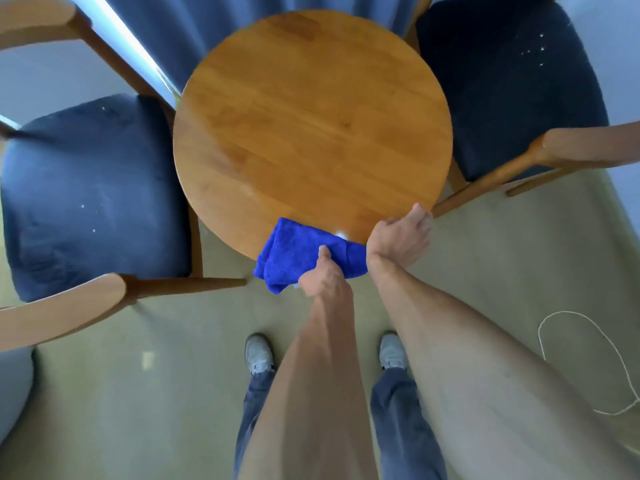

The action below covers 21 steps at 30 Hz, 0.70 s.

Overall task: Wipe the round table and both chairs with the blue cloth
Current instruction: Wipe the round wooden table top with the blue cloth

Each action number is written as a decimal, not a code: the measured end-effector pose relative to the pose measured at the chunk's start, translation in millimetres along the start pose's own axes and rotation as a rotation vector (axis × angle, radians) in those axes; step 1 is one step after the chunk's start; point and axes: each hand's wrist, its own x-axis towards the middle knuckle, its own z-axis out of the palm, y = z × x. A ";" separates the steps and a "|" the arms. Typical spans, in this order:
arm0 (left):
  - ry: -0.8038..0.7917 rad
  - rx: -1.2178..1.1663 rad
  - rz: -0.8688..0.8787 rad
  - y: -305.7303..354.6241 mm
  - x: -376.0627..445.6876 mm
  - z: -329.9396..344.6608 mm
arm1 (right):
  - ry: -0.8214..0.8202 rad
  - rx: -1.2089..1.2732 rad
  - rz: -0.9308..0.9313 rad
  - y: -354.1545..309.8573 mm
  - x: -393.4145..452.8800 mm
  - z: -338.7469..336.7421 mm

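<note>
The round wooden table (311,116) stands in front of me. A folded blue cloth (294,247) hangs over its near edge, partly on the top and partly off it. My left hand (323,275) grips the cloth from the near side, thumb on top. My right hand (398,237) holds the table's rim just right of the cloth, fingers curled over the edge. One chair with a dark blue seat (93,188) stands at the left. The other chair (512,91) stands at the back right. Both seats carry small white specks.
Blue curtains (166,29) hang behind the table. A thin white cord (588,341) loops on the beige floor at the right. My feet in grey shoes (258,351) stand close to the table. The wooden chair arms reach toward the table on both sides.
</note>
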 end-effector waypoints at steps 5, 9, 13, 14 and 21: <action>0.171 -0.118 0.096 -11.9 6.9 18.3 | -0.161 -0.025 -0.377 -9.3 26.5 14.6; 0.368 -0.171 0.147 4.8 14.0 20.6 | -0.272 -0.054 -0.582 -36.1 28.4 34.9; 0.443 -0.062 0.323 37.2 52.9 -3.4 | -0.348 -0.052 -0.654 -60.8 13.8 62.3; 0.440 -0.013 0.357 44.8 62.0 -10.9 | -0.354 -0.057 -0.659 -62.8 9.2 67.5; 0.510 0.330 0.526 111.2 102.6 -37.8 | -0.265 -0.117 -0.745 -89.9 -5.0 105.5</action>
